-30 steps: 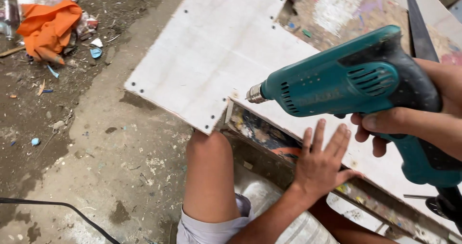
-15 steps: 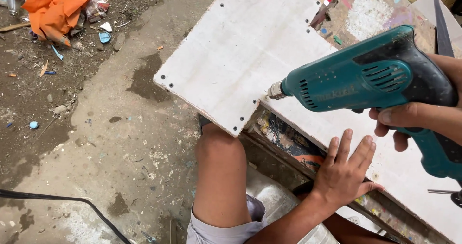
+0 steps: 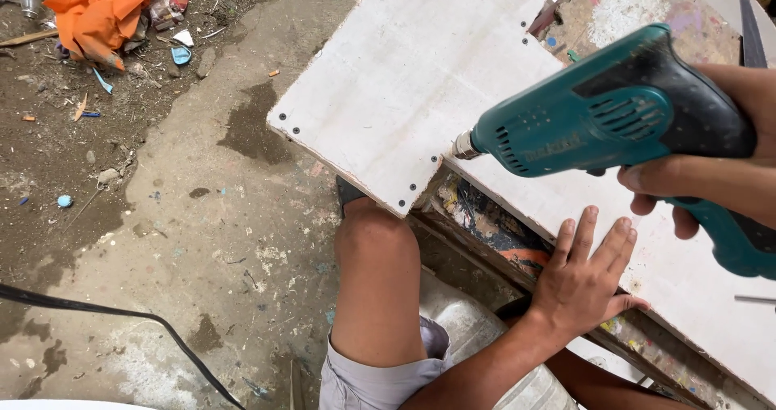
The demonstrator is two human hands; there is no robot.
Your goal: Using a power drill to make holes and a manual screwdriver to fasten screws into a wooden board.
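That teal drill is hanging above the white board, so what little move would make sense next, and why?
Probably lower the drill tip to the white board: the right hand holds it above the surface, and the left hand lies flat, steadying the panel.

Free: concrete floor (image 3: 186,216) left | blocked: white board (image 3: 404,79), teal drill (image 3: 598,119), knee (image 3: 376,240)
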